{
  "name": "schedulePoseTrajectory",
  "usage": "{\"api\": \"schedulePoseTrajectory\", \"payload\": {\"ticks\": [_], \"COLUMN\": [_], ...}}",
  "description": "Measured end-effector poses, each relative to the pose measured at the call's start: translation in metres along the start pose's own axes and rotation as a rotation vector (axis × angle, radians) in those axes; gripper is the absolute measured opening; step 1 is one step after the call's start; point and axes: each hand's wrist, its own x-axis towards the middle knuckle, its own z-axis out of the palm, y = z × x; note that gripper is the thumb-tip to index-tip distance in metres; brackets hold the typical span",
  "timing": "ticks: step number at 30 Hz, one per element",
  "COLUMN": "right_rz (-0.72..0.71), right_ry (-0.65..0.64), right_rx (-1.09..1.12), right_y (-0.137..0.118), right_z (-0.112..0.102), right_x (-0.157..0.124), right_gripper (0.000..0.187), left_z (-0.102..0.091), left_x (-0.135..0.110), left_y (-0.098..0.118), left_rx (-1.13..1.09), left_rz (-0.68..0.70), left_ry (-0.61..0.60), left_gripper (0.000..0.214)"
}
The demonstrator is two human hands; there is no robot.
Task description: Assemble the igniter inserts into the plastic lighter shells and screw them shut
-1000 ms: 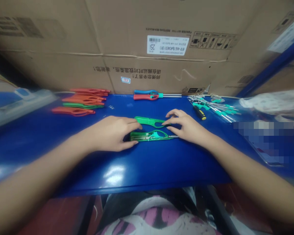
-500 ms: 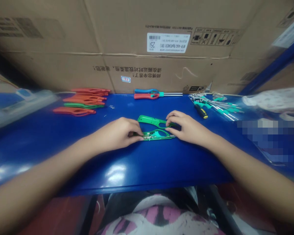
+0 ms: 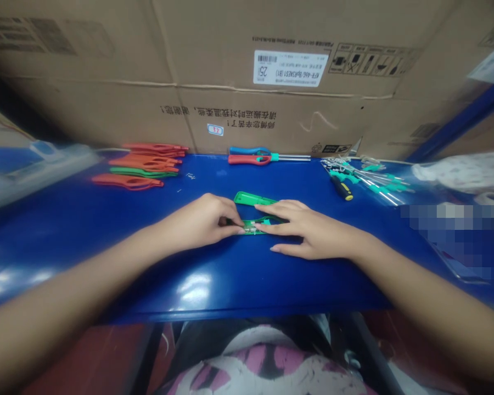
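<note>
My left hand (image 3: pixel 212 220) pinches the left end of a green lighter casing half (image 3: pixel 252 233), which lies with small metal and teal parts inside it. Over its right portion spreads my right hand (image 3: pixel 315 227), fingers apart and pointing left, so that end is hidden. Behind it lies a second green casing half (image 3: pixel 249 198), partly covered by the right fingers. Whether the right fingertips press on the parts or only hover, I cannot tell.
At the back left lie several orange casing halves (image 3: pixel 127 181) and a green one (image 3: pixel 142 173). Blue (image 3: pixel 247 150) and red (image 3: pixel 247 159) lighters lie by the cardboard (image 3: pixel 119 109). Metal rods with teal parts (image 3: pixel 379 184) and a yellow-black screwdriver (image 3: pixel 342 188) are at right.
My right hand has shifted left and spread its fingers over both green casing halves, covering more of them. My left hand keeps its pinch at the left end.
</note>
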Motion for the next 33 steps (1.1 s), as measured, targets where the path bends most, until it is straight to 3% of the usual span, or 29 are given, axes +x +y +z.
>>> {"api": "schedulePoseTrajectory", "payload": {"ticks": [10, 16, 22, 27, 30, 33], "right_rz": [0.004, 0.199, 0.299, 0.414, 0.601, 0.717], "right_ry": [0.028, 0.325, 0.190, 0.387, 0.511, 0.531], "right_rx": [0.032, 0.135, 0.264, 0.317, 0.554, 0.841], "right_y": [-0.005, 0.009, 0.033, 0.028, 0.018, 0.009], "right_z": [0.002, 0.000, -0.004, -0.002, -0.005, -0.012], "right_x": [0.000, -0.002, -0.009, -0.003, 0.001, 0.003], "right_gripper": [0.044, 0.030, 0.012, 0.013, 0.024, 0.034], "left_z": [0.000, 0.000, 0.005, 0.003, 0.001, 0.000], "left_x": [0.000, -0.001, -0.003, -0.003, -0.003, -0.001], "left_y": [0.000, 0.004, 0.012, 0.014, 0.011, 0.007], "left_rx": [-0.001, 0.038, 0.029, 0.158, 0.308, 0.390], "left_rz": [-0.012, -0.003, -0.028, 0.028, 0.110, 0.169], "left_ry": [-0.012, -0.011, 0.017, 0.174, 0.300, 0.345], "left_gripper": [0.012, 0.017, 0.021, 0.026, 0.033, 0.039]}}
